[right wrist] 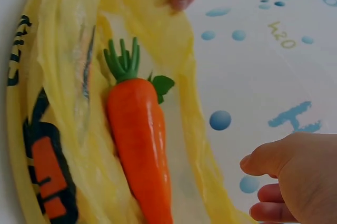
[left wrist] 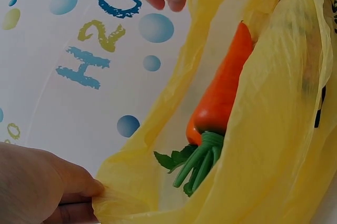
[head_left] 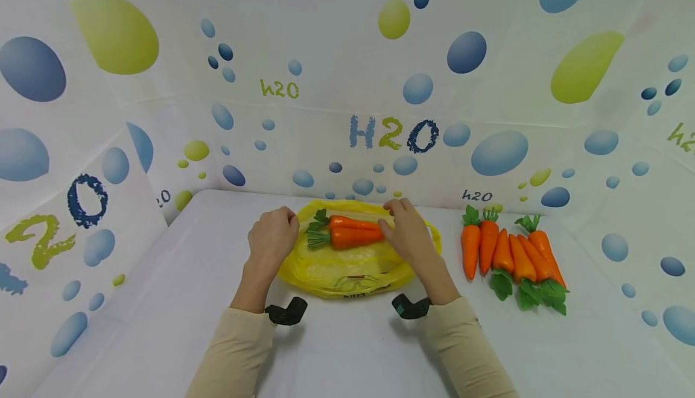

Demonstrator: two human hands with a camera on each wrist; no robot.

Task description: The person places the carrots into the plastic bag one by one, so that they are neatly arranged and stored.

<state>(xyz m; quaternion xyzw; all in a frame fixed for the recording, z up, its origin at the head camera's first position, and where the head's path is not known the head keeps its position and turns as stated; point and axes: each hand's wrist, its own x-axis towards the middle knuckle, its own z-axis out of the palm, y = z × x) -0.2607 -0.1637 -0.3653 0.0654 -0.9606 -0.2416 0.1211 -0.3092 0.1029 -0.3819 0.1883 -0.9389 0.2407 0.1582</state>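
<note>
A yellow plastic bag (head_left: pixel 320 277) lies spread on the table with its mouth held wide. Two orange toy-like carrots (head_left: pixel 355 236) rest inside it, green tops toward the left. My left hand (head_left: pixel 273 235) pinches the bag's left rim between thumb and fingers, as the left wrist view shows at the hand (left wrist: pixel 47 187). At the bag's right side is my right hand (head_left: pixel 408 232), its thumb and fingers parted. In the right wrist view this hand (right wrist: pixel 300 176) holds nothing and sits beside the bag's edge (right wrist: pixel 202 166).
Several more carrots (head_left: pixel 502 250) with leafy tops lie in a row to the right of the bag. The table (head_left: pixel 336 350) has a white cover. Behind it hangs a white backdrop (head_left: pixel 336 36) printed with blue and green drops.
</note>
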